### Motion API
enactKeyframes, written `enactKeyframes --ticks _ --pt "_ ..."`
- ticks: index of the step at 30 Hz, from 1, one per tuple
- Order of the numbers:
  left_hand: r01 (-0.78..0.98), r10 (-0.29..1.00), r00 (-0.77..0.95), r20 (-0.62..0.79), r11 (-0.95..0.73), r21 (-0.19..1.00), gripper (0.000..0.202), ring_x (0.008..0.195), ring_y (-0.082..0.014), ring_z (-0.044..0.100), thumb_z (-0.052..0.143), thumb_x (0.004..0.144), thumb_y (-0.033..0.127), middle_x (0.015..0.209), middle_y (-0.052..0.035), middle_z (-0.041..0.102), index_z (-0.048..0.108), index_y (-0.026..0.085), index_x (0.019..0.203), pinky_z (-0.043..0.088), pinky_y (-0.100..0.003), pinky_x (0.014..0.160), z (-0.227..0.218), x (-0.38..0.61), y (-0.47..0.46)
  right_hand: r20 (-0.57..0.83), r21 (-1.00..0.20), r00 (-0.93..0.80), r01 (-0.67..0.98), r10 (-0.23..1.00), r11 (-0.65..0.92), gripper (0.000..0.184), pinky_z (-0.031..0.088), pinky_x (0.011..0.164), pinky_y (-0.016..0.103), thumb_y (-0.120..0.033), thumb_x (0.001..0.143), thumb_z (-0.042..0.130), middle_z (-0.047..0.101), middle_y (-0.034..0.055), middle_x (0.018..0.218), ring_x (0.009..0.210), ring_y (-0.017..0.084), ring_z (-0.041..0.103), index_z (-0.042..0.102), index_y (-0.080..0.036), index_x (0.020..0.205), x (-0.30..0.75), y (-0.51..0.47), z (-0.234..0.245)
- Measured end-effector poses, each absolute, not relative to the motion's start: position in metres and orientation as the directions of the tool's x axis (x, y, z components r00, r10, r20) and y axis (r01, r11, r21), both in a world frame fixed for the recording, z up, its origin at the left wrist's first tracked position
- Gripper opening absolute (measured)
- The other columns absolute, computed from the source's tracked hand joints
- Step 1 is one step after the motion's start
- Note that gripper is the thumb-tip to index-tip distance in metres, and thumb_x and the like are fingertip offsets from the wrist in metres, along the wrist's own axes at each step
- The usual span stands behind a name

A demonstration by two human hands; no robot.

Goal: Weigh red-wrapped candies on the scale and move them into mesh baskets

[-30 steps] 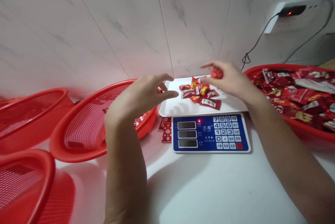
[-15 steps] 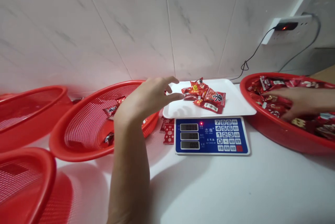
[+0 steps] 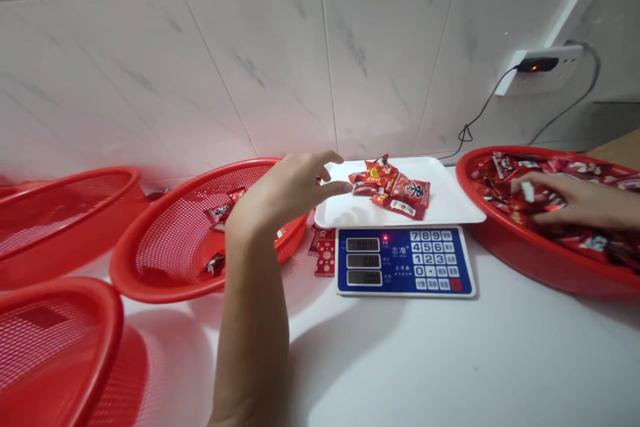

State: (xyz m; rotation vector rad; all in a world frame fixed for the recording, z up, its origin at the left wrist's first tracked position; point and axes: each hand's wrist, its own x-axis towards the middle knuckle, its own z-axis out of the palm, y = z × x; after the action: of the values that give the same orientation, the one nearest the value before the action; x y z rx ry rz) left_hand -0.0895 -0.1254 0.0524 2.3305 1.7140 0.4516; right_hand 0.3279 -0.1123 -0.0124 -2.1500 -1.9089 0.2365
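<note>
Head view, so where are the hands right now?

— The right hand (image 3: 575,204) lies palm down in the red plastic basin (image 3: 515,257) at the worktop's right end, its fingers (image 3: 530,180) spread over a heap of red foil packets (image 3: 505,167). The left hand (image 3: 285,197) hangs by the left edge of the white tray (image 3: 450,207), wrist bent.

Is either hand holding anything?

— The left holds nothing; its fingers are curled and apart. The right is harder to judge: its fingers lie on the packets, but nobody could say from this view whether one is clamped beneath them.

And the loose packets?

— A small pile of red snack packets (image 3: 393,187) sits on the tray, just beyond the left fingertips. The tray rests on a blue-faced digital scale (image 3: 405,260) near the worktop's back edge, and its top display is too small to read with certainty.

What else is close by?

— To the left, a red mesh basket (image 3: 150,204) holds a few wrappers (image 3: 220,210), and two printed red packets (image 3: 324,257) lie just beside the scale.
</note>
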Motion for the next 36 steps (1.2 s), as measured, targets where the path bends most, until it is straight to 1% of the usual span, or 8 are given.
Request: enactKeyframes --ticks 5,9,12,15,18,23,29,36 --pt "0.895 0.958 0.252 0.135 -0.283 0.345 0.043 0.095 -0.0241 0.071 0.067 0.095 0.046 0.108 -0.0028 0.077 0.065 0.03 0.135 0.05 -0.033 0.076 0.052 -0.094 -0.124 0.145 -0.429 0.269 0.884 0.952 -0.184 0.032 0.049 0.081 0.048 -0.042 0.067 0.076 0.07 0.0098 0.089 0.079 0.024 0.063 0.064 -0.03 0.094 0.342 -0.1 0.034" --pt "0.867 0.943 0.272 0.191 -0.326 0.376 0.04 0.093 -0.0224 0.071 0.069 0.096 0.04 0.107 -0.0039 0.077 0.067 0.025 0.133 0.05 -0.032 0.076 0.052 -0.087 -0.124 0.433 -0.624 0.388 0.78 0.814 -0.039 0.061 0.039 0.061 0.041 -0.069 0.063 0.083 0.069 0.0082 0.093 0.07 0.018 0.058 0.067 -0.033 0.109 0.308 -0.11 0.06" --pt "0.856 0.92 0.259 0.293 -0.36 0.371 0.037 0.095 -0.0213 0.071 0.07 0.096 0.033 0.113 -0.0058 0.077 0.068 0.023 0.131 0.05 -0.031 0.079 0.051 -0.076 -0.124 0.432 -0.749 0.322 0.649 0.842 0.137 0.064 0.04 0.059 0.034 -0.041 0.063 0.088 0.068 0.0018 0.093 0.069 0.015 0.06 0.062 -0.034 0.121 0.248 -0.113 0.065" --pt "0.845 0.9 0.306 0.312 -0.407 0.346 0.035 0.096 -0.0216 0.07 0.071 0.095 0.033 0.111 -0.0041 0.077 0.069 0.025 0.129 0.049 -0.031 0.077 0.049 -0.069 -0.125 0.365 -0.849 0.045 0.425 0.93 0.312 0.054 0.043 0.056 0.029 -0.017 0.063 0.077 0.063 -0.0029 0.077 0.063 0.013 0.056 0.056 -0.026 0.111 0.184 -0.096 0.053" --pt "0.828 0.906 0.361 0.221 -0.421 0.37 0.034 0.089 -0.0207 0.071 0.071 0.093 0.038 0.103 -0.0022 0.077 0.071 0.027 0.125 0.049 -0.031 0.073 0.049 -0.072 -0.125 0.29 -0.882 -0.195 0.325 0.937 0.341 0.05 0.044 0.055 0.027 -0.011 0.061 0.073 0.06 -0.005 0.074 0.061 0.013 0.054 0.053 -0.025 0.105 0.145 -0.069 0.028" --pt "0.865 0.929 0.297 0.221 -0.36 0.349 0.034 0.088 -0.024 0.07 0.066 0.095 0.046 0.103 -0.0051 0.077 0.071 0.027 0.123 0.049 -0.034 0.072 0.051 -0.086 -0.123 0.33 -0.89 -0.261 0.233 0.907 0.391 0.043 0.05 0.061 0.028 -0.024 0.063 0.081 0.062 -0.004 0.074 0.068 0.015 0.057 0.057 -0.024 0.099 0.139 -0.04 -0.002" --pt "0.867 0.935 0.282 0.216 -0.344 0.359 0.044 0.084 -0.0241 0.07 0.068 0.091 0.053 0.101 -0.006 0.077 0.07 0.028 0.128 0.051 -0.034 0.07 0.051 -0.085 -0.123 0.459 -0.881 0.127 -0.064 0.879 0.469 0.048 0.058 0.071 0.035 -0.021 0.061 0.084 0.065 -0.0028 0.087 0.082 0.018 0.064 0.058 -0.027 0.101 0.159 -0.036 -0.004" --pt "0.86 0.921 0.298 0.249 -0.373 0.348 0.035 0.088 -0.0221 0.07 0.07 0.093 0.039 0.101 -0.0055 0.077 0.071 0.025 0.126 0.052 -0.033 0.078 0.046 -0.071 -0.114 0.373 -0.81 0.468 -0.257 0.802 0.527 0.04 0.058 0.076 0.028 -0.009 0.063 0.074 0.062 -0.004 0.088 0.09 0.014 0.063 0.05 -0.027 0.09 0.161 -0.048 0.007"
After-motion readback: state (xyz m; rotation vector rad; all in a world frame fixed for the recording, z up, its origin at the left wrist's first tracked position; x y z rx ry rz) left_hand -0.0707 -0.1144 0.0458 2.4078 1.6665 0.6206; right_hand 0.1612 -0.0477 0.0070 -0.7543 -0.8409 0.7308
